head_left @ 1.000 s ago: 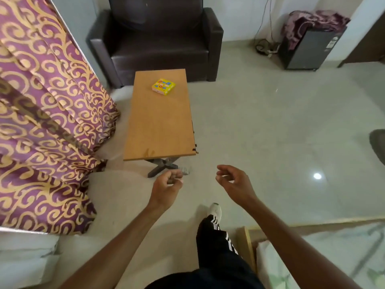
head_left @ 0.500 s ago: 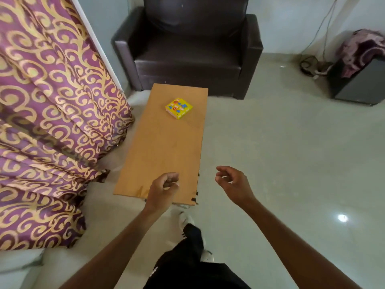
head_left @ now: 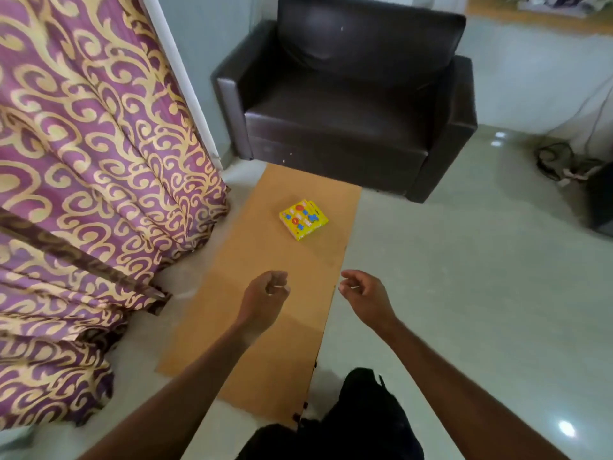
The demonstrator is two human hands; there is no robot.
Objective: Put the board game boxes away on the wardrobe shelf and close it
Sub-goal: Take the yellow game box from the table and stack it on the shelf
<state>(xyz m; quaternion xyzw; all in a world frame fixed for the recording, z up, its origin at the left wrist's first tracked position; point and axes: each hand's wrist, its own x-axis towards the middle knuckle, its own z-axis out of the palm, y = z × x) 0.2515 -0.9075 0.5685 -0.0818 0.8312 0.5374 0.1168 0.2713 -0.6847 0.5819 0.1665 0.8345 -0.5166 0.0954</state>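
A small yellow board game box (head_left: pixel 304 219) with coloured pictures lies flat on the far part of a low wooden table (head_left: pixel 252 260). My left hand (head_left: pixel 265 298) hovers over the middle of the table, fingers loosely curled, holding nothing. My right hand (head_left: pixel 365 295) hangs just past the table's right edge, fingers also loosely curled and empty. Both hands are short of the box and do not touch it. No wardrobe is in view.
A dark leather armchair (head_left: pixel 348 104) stands right behind the table. A purple and gold curtain (head_left: pixel 83 194) fills the left side. Cables (head_left: pixel 560 164) and a dark unit sit on the floor at the far right. Pale tiled floor (head_left: pixel 464 277) spreads to the right.
I have stepped closer to the table. The box and armchair now sit nearer and larger in view, and my hands have come from in front of the table to over it.
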